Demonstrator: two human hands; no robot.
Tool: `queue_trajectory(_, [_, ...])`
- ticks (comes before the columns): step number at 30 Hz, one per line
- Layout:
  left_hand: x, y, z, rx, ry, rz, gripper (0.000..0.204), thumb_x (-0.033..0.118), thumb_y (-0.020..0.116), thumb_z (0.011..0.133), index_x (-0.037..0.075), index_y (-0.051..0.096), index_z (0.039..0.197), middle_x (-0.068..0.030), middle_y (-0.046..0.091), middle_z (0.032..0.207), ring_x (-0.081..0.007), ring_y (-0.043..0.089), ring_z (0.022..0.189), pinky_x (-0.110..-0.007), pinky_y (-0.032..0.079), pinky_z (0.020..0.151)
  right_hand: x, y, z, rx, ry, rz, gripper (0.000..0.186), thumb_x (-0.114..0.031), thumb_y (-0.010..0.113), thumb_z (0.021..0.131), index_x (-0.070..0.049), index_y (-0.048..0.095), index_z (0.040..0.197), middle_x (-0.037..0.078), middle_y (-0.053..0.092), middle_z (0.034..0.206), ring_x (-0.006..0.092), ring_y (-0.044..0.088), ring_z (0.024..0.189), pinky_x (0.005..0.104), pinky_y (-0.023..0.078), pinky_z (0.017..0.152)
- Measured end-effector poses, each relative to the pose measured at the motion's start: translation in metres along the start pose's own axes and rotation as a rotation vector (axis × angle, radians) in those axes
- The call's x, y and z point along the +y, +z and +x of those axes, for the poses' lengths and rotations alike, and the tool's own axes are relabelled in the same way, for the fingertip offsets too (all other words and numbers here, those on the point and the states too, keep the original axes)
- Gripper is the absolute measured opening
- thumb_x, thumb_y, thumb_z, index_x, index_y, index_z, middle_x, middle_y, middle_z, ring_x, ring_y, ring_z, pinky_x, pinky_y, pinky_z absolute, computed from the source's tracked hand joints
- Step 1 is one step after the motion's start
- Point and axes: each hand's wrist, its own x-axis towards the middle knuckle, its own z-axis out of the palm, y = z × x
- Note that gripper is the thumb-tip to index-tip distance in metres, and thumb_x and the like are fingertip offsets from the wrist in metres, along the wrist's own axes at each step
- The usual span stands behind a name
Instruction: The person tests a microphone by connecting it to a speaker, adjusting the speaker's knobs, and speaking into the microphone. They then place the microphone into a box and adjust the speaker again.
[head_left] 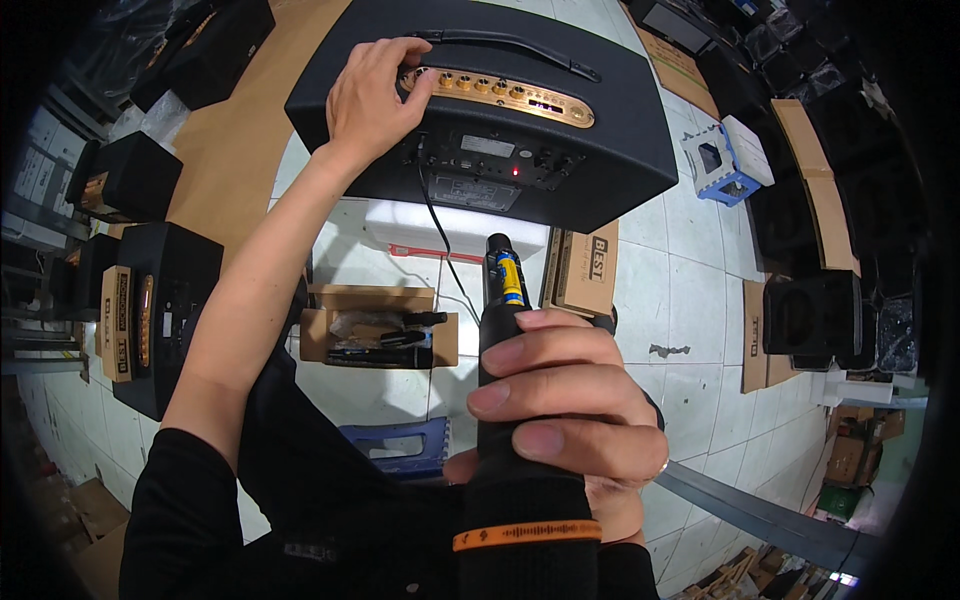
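Note:
A big black speaker (625,150) stands at the top, with a gold control panel (565,110), a row of knobs and a carry handle (510,45). My left hand (372,105) rests at the panel's left end, thumb and fingers closed around a knob that they mostly hide. A red light glows on the speaker's dark rear face, where a black cable (432,210) is plugged in. Close to the camera, my right hand (575,400) grips a black handheld microphone (525,490) with an orange band (525,535). Its exposed battery compartment shows a yellow-and-blue battery (510,280).
White foam (465,225) sits beneath the speaker. An opened cardboard box (445,340) below holds black items, near a blue plastic stool (420,445). Brown boxes (590,270) lie right of the foam. More speakers (170,270) line the left; a blue-and-white stool (725,165) stands right.

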Motion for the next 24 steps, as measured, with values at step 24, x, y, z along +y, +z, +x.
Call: queue_trajectory(24, [0.006,-0.005,0.006,-0.199,-0.162,-0.046,0.025,0.028,0.073,0.092,0.016,0.073,0.113,0.0012,0.071,0.094,-0.0158,0.066,0.101,-0.033,0.054,0.084,0.003,-0.004,0.003,-0.019,-0.019,0.008,0.014,-0.013,0.078,0.080,-0.003,0.076,0.089,0.012,0.075,0.113,0.0324,0.069,0.110,0.0503,0.049,0.105])
